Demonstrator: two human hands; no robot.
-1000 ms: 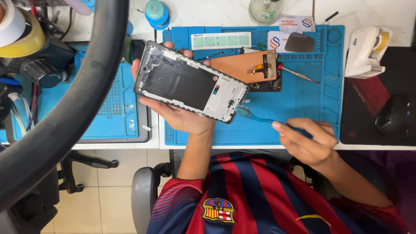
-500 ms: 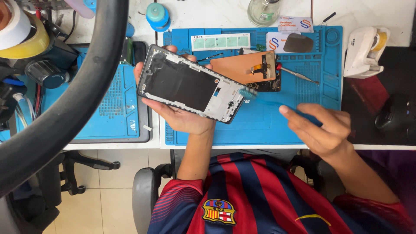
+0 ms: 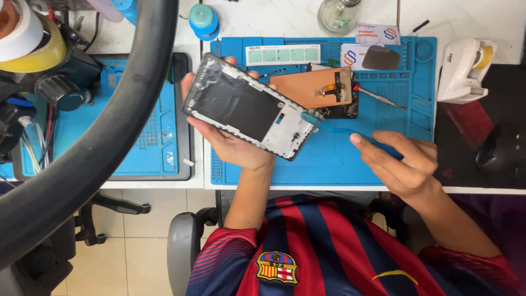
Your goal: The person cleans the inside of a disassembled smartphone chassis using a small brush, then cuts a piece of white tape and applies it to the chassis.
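My left hand [image 3: 233, 143] holds a phone frame [image 3: 246, 112] from underneath, tilted above the blue work mat [image 3: 329, 164]. The frame has a dark inner panel and a grey rim, with its open side facing up. My right hand [image 3: 402, 164] grips a blue-handled brush [image 3: 334, 129]. The brush head touches the frame's right end. Just behind the frame, a copper-coloured phone panel [image 3: 312, 87] with a small flex cable lies on the mat over a dark circuit board [image 3: 342, 111].
A thin metal tool [image 3: 381, 98] lies right of the copper panel. A blue-capped bottle [image 3: 203, 21] and a glass bottle [image 3: 337, 15] stand at the back. A white tape dispenser [image 3: 460, 68] stands at right, a second blue mat [image 3: 148, 142] and tape rolls [image 3: 24, 38] at left. A thick black curved bar [image 3: 104, 148] crosses the left.
My right hand has moved up and to the left, bringing the brush head against the right end of the frame. My left hand has kept the frame nearly still.
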